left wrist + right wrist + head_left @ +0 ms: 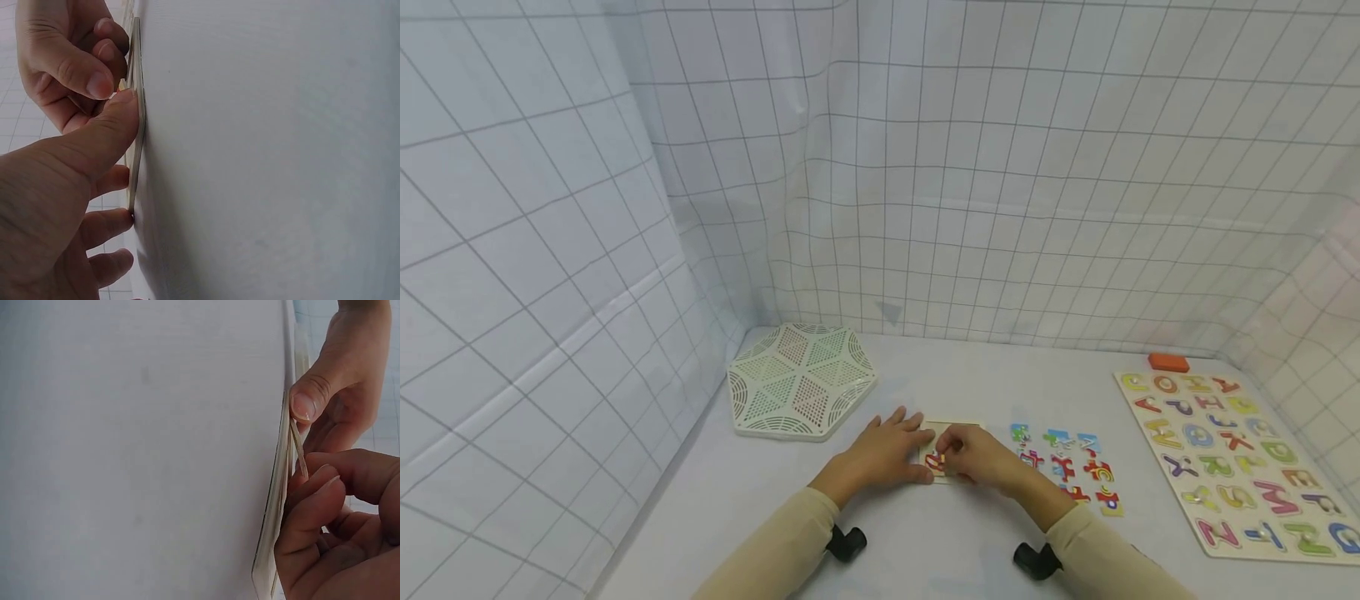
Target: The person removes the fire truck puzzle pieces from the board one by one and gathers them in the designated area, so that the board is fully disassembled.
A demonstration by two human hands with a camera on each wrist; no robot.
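In the head view, a small wooden puzzle board [942, 428] lies flat on the white table. My left hand [883, 450] is at its left side, fingers spread; in the left wrist view the thumb and fingertips touch the board's edge. A red-patterned puzzle piece [933, 462] is on the board, partly covered by my right hand [981, 457]. The right wrist view shows that thin piece [300, 449] tilted up from the board, its far end by the left thumb and its near end pinched by my right fingers.
Several loose colourful jigsaw pieces [1063, 468] lie right of the board. Farther right is an alphabet puzzle board [1210, 508], with an orange block [1168, 362] behind it. A white hexagonal perforated tray [801, 383] sits back left. Gridded white curtains [970, 208] enclose the table.
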